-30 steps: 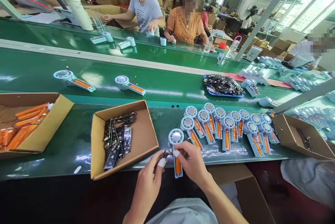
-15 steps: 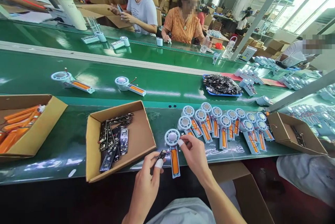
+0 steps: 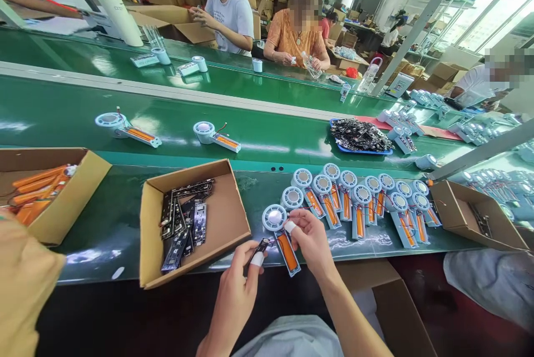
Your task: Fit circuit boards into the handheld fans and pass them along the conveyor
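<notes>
My left hand [image 3: 238, 282], its thumb capped in white, pinches a small black circuit board [image 3: 261, 248] just left of an open handheld fan [image 3: 274, 217]. This light-blue fan lies at the bench edge, its handle slanting toward me with an orange battery [image 3: 286, 251] inside. My right hand [image 3: 309, 239] is closed at the fan's neck, thumb and fingertips against its right side. Thin wires seem to run between board and fan; their ends are hidden by my fingers. Several similar fans [image 3: 360, 194] with orange batteries lie to the right.
A cardboard box [image 3: 227, 196] of circuit boards stands left of my hands; another box [image 3: 89, 182] holds orange batteries. At far left is another person's blurred arm [image 3: 25, 284]. Two fans [image 3: 204, 130] and a blue tray [image 3: 365, 151] of boards lie on the green belt. People sit opposite.
The fan's handle has swung to the right at its lower end. Another person's arm has come in at the left. My hands keep nearly the same places.
</notes>
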Demonstrator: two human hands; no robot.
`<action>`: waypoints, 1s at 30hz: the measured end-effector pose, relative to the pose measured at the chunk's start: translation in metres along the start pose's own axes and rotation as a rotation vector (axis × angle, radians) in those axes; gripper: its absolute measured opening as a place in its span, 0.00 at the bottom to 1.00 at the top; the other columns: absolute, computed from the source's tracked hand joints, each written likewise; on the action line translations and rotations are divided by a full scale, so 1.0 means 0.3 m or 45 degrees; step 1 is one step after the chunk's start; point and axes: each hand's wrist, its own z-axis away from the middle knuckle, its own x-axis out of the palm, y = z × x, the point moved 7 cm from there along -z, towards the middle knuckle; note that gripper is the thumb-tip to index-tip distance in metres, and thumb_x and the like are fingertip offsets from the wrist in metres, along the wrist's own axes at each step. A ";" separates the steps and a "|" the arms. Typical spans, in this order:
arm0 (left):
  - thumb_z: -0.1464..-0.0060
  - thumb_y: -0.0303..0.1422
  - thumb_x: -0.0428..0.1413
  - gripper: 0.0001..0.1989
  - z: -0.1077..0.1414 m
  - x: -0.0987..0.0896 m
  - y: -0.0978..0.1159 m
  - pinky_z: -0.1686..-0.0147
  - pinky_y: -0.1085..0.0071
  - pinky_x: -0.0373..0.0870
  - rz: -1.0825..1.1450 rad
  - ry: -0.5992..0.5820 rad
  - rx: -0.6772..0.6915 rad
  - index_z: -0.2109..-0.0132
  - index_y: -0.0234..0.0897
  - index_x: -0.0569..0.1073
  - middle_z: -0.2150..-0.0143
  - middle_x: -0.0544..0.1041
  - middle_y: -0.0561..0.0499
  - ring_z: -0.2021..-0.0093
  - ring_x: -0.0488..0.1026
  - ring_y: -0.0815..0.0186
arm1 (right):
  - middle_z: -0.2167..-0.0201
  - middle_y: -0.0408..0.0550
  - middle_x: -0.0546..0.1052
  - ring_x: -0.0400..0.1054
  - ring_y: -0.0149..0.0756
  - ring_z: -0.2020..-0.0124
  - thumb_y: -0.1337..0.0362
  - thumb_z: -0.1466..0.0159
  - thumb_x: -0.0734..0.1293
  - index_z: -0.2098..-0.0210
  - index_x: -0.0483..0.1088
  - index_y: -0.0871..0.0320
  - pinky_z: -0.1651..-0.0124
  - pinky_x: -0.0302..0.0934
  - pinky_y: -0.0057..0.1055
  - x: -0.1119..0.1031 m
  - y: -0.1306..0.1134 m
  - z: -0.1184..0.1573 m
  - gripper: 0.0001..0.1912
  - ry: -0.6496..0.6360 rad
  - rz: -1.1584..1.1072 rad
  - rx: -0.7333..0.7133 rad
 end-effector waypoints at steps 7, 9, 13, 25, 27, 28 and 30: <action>0.39 0.42 0.47 0.14 -0.008 0.007 -0.001 0.74 0.69 0.76 0.011 -0.023 -0.005 0.52 0.41 0.69 0.60 0.85 0.43 0.72 0.81 0.60 | 0.70 0.42 0.78 0.67 0.31 0.75 0.67 0.37 0.64 0.43 0.63 0.58 0.68 0.64 0.28 -0.046 -0.029 0.011 0.23 0.102 0.526 -0.321; 0.40 0.42 0.47 0.14 -0.010 0.008 -0.001 0.74 0.68 0.76 0.007 -0.028 -0.002 0.52 0.41 0.69 0.60 0.85 0.43 0.72 0.81 0.60 | 0.66 0.45 0.79 0.67 0.32 0.74 0.68 0.36 0.62 0.41 0.63 0.58 0.67 0.65 0.29 -0.015 -0.061 0.024 0.24 -0.014 0.595 -0.468; 0.40 0.42 0.48 0.14 -0.011 -0.005 -0.003 0.73 0.68 0.77 0.013 -0.001 -0.023 0.52 0.40 0.69 0.61 0.84 0.44 0.73 0.79 0.62 | 0.63 0.47 0.81 0.69 0.34 0.69 0.71 0.37 0.62 0.47 0.71 0.56 0.62 0.66 0.30 0.041 -0.130 0.062 0.19 -0.176 0.677 -0.706; 0.38 0.40 0.47 0.15 -0.006 -0.015 0.077 0.67 0.69 0.76 -0.036 -0.002 0.105 0.55 0.38 0.75 0.61 0.82 0.45 0.63 0.80 0.59 | 0.62 0.47 0.79 0.70 0.36 0.64 0.73 0.35 0.61 0.47 0.73 0.54 0.62 0.65 0.30 0.098 -0.123 0.104 0.19 -0.493 0.690 -0.632; 0.38 0.40 0.48 0.15 -0.010 -0.011 0.088 0.62 0.68 0.76 -0.023 -0.034 0.132 0.55 0.38 0.75 0.59 0.82 0.45 0.59 0.80 0.58 | 0.63 0.47 0.79 0.68 0.37 0.65 0.74 0.34 0.61 0.45 0.70 0.55 0.63 0.65 0.31 0.103 -0.128 0.110 0.20 -0.507 0.765 -0.637; 0.38 0.40 0.49 0.14 -0.011 -0.009 0.093 0.60 0.68 0.76 -0.015 -0.051 0.152 0.56 0.39 0.76 0.59 0.82 0.45 0.58 0.80 0.58 | 0.64 0.47 0.79 0.68 0.37 0.64 0.74 0.34 0.60 0.46 0.70 0.55 0.62 0.65 0.31 0.107 -0.133 0.113 0.19 -0.512 0.796 -0.651; 0.39 0.39 0.49 0.13 -0.012 -0.007 0.096 0.60 0.68 0.75 0.001 -0.069 0.153 0.59 0.39 0.76 0.63 0.81 0.47 0.60 0.79 0.59 | 0.63 0.47 0.78 0.67 0.38 0.63 0.74 0.34 0.61 0.49 0.70 0.56 0.60 0.65 0.33 0.116 -0.138 0.121 0.17 -0.534 0.843 -0.690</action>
